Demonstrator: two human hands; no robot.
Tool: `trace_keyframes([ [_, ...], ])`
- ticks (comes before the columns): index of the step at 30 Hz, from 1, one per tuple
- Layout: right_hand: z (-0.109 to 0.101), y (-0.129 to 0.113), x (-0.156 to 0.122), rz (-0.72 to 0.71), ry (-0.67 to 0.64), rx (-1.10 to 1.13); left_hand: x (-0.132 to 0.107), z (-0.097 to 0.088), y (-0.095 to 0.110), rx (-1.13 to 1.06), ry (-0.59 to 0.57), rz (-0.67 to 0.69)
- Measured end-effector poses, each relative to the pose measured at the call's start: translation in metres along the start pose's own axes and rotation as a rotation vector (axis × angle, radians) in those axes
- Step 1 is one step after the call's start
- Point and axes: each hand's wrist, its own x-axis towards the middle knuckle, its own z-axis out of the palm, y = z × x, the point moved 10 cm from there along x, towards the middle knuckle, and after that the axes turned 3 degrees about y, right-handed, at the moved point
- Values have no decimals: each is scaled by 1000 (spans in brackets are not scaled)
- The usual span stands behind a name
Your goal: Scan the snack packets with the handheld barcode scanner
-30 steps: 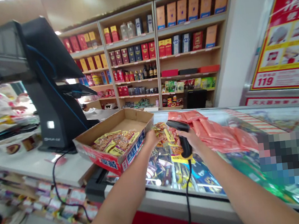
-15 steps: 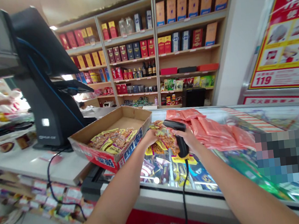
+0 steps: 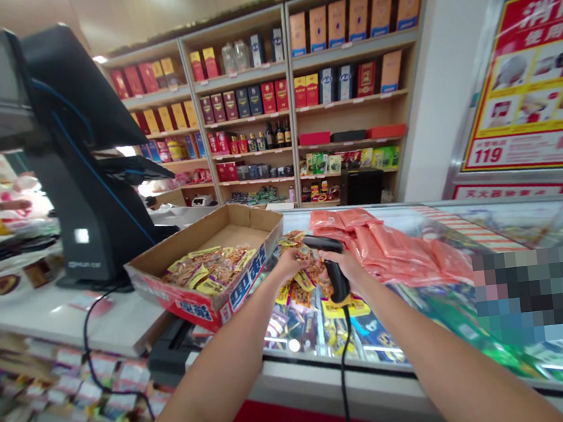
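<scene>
Right hand [image 3: 348, 266] closed round scanner [image 3: 338, 281]; left hand [image 3: 288, 265] at packets [image 3: 302, 295] on glass [image 3: 296, 220] beside box [image 3: 243, 283], grip unclear. Hands apart. Step seems scanning; next move calls for a packet held squarely before scanner.

the open carton [image 3: 238, 230] looks to be of brown corrugated cardboard, matt inside, its outer walls faced with smoother printed paper. the snack packets [image 3: 212, 270] inside it are of crinkled, shiny plastic film, as are the loose packets [image 3: 302, 295] to its right. farther right of the carton, the scanner [image 3: 338, 280] is of smooth black plastic, its cable [image 3: 345, 372] rubbery-looking, and the coral packs [image 3: 397, 256] have glossy, creased plastic wrapping. beneath these lies a surface [image 3: 294, 345] of clear, reflective glass. left of the carton, the terminal [image 3: 99, 220] is of dark, smooth plastic on a white surface [image 3: 127, 326] with a slight sheen. behind the carton, the shelving [image 3: 352, 117] has pale wood-look panels.
</scene>
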Motion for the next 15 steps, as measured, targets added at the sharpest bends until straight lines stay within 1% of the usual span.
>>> trace_keyframes([
  [2,0,-6,-3,-18,3,15,7,-21,12,-38,189,126],
  [3,2,-12,-5,-47,-5,27,8,-32,17,-88,271,177],
  [4,3,-18,-8,-84,-18,31,9,-41,21,-148,328,220],
  [5,5,-25,-11,-121,-36,23,9,-47,25,-206,357,257],
  [8,13,-37,-19,-187,-92,-64,8,-52,36,-285,340,332],
  [10,19,-40,-23,-214,-125,-121,5,-52,40,-230,349,350],
  [12,22,-40,-24,-235,-143,-157,0,-52,44,-127,384,345],
  [15,23,-35,-21,-226,-154,-179,-8,-52,49,19,435,326],
])
